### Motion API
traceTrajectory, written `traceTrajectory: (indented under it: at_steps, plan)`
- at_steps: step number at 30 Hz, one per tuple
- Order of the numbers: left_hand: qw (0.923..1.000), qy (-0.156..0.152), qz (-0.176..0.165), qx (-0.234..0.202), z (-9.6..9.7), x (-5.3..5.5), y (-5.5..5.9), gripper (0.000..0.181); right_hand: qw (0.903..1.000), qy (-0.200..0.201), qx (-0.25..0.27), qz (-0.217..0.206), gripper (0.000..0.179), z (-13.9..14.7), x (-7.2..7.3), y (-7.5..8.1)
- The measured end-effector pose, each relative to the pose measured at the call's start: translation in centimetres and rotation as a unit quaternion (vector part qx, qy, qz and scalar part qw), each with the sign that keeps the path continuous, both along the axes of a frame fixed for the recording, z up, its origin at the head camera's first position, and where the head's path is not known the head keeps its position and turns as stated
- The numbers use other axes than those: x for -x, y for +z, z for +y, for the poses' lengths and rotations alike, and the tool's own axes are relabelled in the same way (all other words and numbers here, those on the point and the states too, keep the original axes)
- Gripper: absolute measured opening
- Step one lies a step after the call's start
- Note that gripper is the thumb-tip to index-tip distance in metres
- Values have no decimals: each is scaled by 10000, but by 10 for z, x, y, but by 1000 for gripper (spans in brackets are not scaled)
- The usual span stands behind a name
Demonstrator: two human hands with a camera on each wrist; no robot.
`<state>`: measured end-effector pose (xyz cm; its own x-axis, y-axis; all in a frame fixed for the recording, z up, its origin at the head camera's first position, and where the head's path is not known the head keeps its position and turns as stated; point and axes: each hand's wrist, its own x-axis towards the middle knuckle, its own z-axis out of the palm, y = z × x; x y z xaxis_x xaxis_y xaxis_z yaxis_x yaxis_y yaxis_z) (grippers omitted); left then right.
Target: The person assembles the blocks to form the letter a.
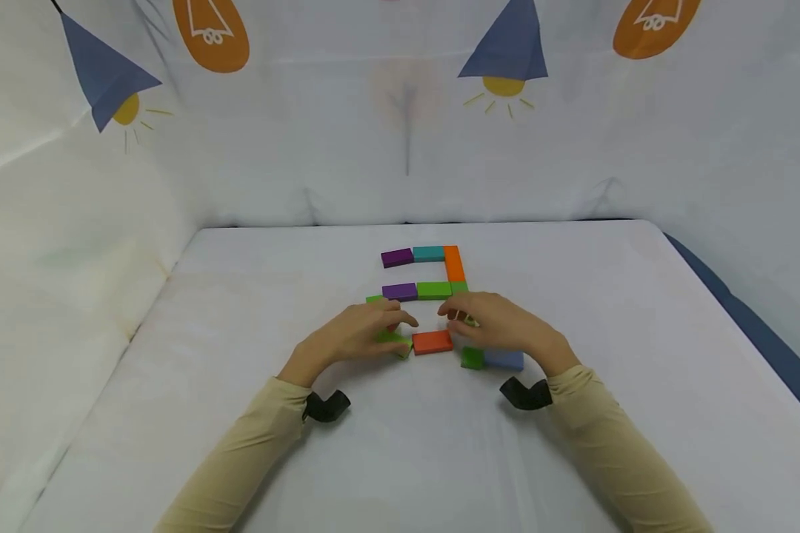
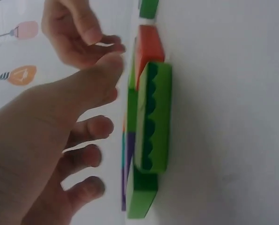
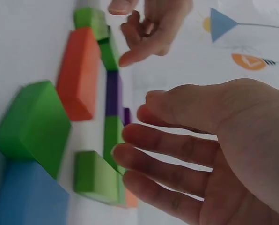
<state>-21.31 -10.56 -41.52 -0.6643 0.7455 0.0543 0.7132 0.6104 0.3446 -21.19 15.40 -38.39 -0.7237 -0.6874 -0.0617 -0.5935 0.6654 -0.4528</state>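
Observation:
My left hand [image 1: 353,331] hovers over the left side of a block layout, thumb near a light green block [image 2: 157,117] with a scalloped dark green edge. Nothing lies between its loosely bent fingers. Another green block [image 2: 143,192] adjoins that one. Between the two hands lies a red-orange block [image 1: 432,342]. My right hand [image 1: 503,322] is above the right side, fingers relaxed and holding nothing. Below it are a dark green block [image 3: 34,124] and a blue block [image 3: 32,194], end to end. A light green block [image 3: 97,176] is partly behind its fingertips.
Farther back, a dark purple block [image 1: 397,257], a teal block [image 1: 429,254] and an orange block [image 1: 454,263] form a corner. A purple block [image 1: 399,292] and a green block [image 1: 433,290] make a row before them. Everything lies on a white-covered table [image 1: 293,259].

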Motion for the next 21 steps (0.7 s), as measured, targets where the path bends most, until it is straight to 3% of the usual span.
traceTrajectory:
  at_steps: [7, 15, 21]
  plan:
    - [9977, -360, 516, -255, 16, -2, -5, 38, 9975, 35, -183, -687, 20, 16, 6, 11]
    - [9981, -219, 583, -32, 23, -7, -12, 37, 9864, 160, -649, -1502, 27, 18, 1, 9]
    - [9975, -174, 675, -123, 24, -8, -14, 31, 9823, 80, -830, -1678, 31, 12, -3, 8]
